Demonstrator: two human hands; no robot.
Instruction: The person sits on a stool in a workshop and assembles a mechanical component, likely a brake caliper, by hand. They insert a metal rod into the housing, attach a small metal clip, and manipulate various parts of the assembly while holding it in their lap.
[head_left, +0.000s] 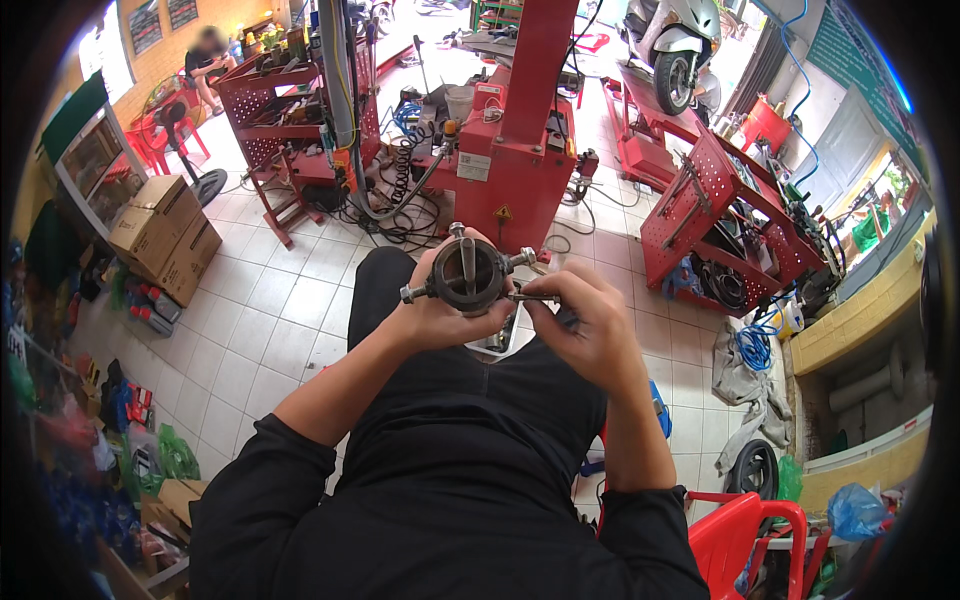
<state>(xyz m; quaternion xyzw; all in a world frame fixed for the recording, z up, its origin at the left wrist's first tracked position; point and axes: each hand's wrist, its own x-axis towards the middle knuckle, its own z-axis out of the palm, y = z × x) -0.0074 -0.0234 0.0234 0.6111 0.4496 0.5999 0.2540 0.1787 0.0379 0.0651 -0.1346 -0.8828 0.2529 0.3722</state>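
Both hands work before the red machine (515,130): left hand (440,305) grips a round metal hub (467,272); right hand (585,325) pinches its side bolt (530,296), seemingly mid-adjustment, unfinished.

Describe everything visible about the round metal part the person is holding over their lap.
The round metal part is a dark grey ring-shaped housing, worn and dull, with threaded studs sticking out at its left, top and right. A pale bar crosses its open centre. It is held up above the person's black-clad lap. The left hand cups it from below and behind; the right hand pinches a slim metal tool against its right side.
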